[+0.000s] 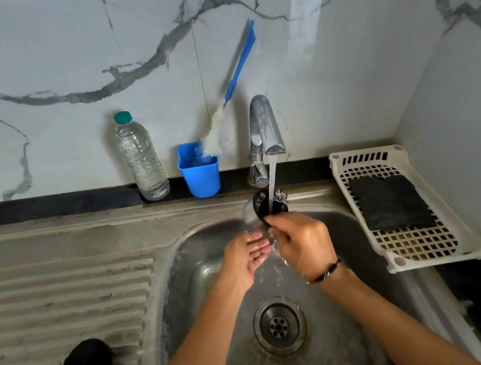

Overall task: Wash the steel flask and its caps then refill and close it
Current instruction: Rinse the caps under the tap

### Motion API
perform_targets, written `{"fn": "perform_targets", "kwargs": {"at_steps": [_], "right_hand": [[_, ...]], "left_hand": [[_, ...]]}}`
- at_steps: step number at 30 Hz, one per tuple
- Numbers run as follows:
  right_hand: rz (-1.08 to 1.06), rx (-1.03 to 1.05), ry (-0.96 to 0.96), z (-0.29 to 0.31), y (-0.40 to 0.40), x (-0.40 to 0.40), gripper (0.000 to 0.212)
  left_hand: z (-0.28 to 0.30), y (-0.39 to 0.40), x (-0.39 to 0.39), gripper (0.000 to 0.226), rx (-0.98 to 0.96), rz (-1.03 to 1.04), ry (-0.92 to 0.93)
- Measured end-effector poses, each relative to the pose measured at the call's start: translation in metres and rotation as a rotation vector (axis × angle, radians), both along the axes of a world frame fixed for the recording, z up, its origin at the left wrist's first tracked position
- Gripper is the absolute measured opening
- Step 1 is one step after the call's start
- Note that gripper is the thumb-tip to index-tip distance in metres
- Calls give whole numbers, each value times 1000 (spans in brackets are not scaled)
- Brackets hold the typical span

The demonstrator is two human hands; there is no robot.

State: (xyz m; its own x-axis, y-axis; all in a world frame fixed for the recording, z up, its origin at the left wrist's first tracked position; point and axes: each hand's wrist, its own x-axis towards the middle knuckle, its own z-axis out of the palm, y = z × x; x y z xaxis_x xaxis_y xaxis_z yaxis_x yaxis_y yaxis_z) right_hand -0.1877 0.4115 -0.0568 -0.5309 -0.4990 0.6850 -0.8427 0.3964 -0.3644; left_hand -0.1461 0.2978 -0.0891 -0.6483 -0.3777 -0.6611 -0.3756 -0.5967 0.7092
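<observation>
On the ribbed steel draining board at near left, a round black cap is lying flat, well apart from both your hands. At far centre a clear ribbed plastic bottle and a blue cup with a bristle brush are standing against the marble wall. Your left hand is hovering empty, fingers loosely together, wet, just below and left of the second cap. Your right hand is pinching that cap's near edge, tilting it under the tap stream. The flask itself is not visible. At right, a dark scouring pad is resting on a white slotted tray.
</observation>
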Motion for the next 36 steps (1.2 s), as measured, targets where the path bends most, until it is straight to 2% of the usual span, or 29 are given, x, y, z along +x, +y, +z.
{"fn": "perform_targets", "kwargs": {"at_steps": [1, 2, 4, 5, 7, 9, 12, 15, 16, 18, 20, 21, 23, 25, 27, 32, 33, 34, 36], "right_hand": [[-38, -75, -296, 5, -4, 2, 20], [-55, -176, -685, 9, -9, 2, 20], [-23, -541, -1407, 17, -14, 2, 16], [-21, -717, -1643, 20, -14, 1, 14], [-45, -960, -1904, 24, -14, -3, 14], [-68, -1072, -2012, 25, -15, -5, 18], [-114, -1109, -2038, 24, -16, -9, 22], [-199, -956, -1868, 24, -17, -10, 17], [-231, -836, -1769, 24, -18, -9, 16], [-256, -607, -1591, 25, -20, -6, 18], [-235, -518, -1483, 28, -22, -3, 24], [-210, -519, -1456, 32, -24, -1, 28], [-184, -512, -1384, 39, -30, -1, 37], [-213, -456, -1245, 39, -37, -5, 42], [-237, -359, -1064, 37, -40, -9, 44], [-50, -131, -693, 37, -30, -3, 53], [-18, -125, -675, 36, -30, 1, 47], [-4, -215, -752, 37, -31, 2, 37], [-17, -590, -1086, 41, -36, 1, 31]], "left_hand": [[1, 1, -2, 31, -1, 0, -5], [2, 3, -4, 30, 6, 5, 0], [6, 9, -8, 30, 36, 3, 37], [9, 11, -10, 29, 53, 8, 50], [16, 14, -12, 23, 84, 22, 62], [18, 17, -13, 19, 101, 38, 79], [20, 20, -14, 18, 119, 76, 86], [22, 22, -17, 26, 46, 137, 150], [23, 23, -18, 28, -64, 126, 192], [19, 22, -20, 27, -466, 27, 298], [12, 18, -23, 33, -860, -79, 418], [11, 16, -24, 38, -970, -89, 451], [14, 17, -26, 42, -1035, -45, 478], [28, 22, -30, 42, -996, -3, 434], [46, 25, -35, 36, -838, -10, 330], [92, -5, -31, 30, -68, -368, 17], [96, -8, -29, 28, 14, -365, 1], [99, -8, -28, 26, 79, -317, 10], [98, -1, -34, 23, 73, -134, 61]]}}
